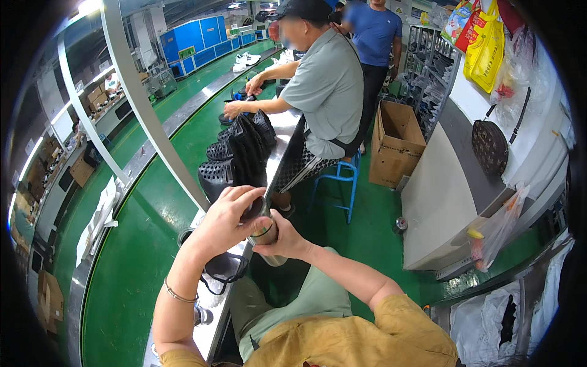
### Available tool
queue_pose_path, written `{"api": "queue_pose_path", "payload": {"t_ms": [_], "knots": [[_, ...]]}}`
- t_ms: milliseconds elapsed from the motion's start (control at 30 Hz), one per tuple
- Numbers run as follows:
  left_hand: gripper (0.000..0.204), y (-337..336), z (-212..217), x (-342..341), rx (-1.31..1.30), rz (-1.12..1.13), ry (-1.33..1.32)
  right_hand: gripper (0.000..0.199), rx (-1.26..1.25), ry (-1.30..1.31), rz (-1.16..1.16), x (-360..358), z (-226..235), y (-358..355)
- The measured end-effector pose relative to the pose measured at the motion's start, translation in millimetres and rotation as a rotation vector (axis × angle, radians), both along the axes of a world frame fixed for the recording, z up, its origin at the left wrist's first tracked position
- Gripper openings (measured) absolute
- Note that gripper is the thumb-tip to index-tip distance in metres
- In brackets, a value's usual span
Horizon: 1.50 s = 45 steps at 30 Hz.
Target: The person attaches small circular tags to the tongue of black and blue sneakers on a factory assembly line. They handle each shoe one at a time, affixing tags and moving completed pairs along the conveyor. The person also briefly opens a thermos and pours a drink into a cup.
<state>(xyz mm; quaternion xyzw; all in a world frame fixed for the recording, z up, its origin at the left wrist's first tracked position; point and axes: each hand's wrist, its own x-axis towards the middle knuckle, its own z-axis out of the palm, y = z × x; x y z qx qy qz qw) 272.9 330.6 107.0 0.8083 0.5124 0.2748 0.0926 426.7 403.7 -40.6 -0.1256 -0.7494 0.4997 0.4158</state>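
Note:
Both my hands are at a silver metal thermos flask [271, 259], tilted above my lap at the bench edge. My left hand [221, 221] curls over its top end, where a dark round cap or mouth [253, 210] shows between thumb and fingers. Lower down, my right hand [287, 237] wraps round the metal body. Whether the cap is loose cannot be made out. Just beyond my hands, several black clogs with holes [235, 150] stand in a row on the bench. A black strapped item [225, 266] lies below my left wrist.
A narrow metal bench [282, 145] runs away from me. Along it a co-worker in grey [330, 85] sits on a blue stool [342, 183], handling footwear. Another person in blue [374, 37] stands behind. A cardboard box [396, 144] and a cabinet [440, 202] are at right.

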Motion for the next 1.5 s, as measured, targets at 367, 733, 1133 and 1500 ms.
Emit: {"api": "queue_pose_path", "payload": {"t_ms": [367,733,1133,1500], "knots": [[0.038,25,-19,-3,0.289,0.191,0.377,0.075,0.096,-0.002,-0.057,-24,-11,19],[0.071,46,-11,-18,-0.053,0.167,0.314,0.073,0.037,-0.003,-0.114,-30,-15,36],[0.086,50,16,-13,-0.398,0.293,0.380,0.069,-0.033,0.020,-0.084,-29,-24,44],[0.082,62,-13,-38,-0.102,0.139,0.123,0.071,0.103,-0.003,-0.149,-35,-18,53]]}}
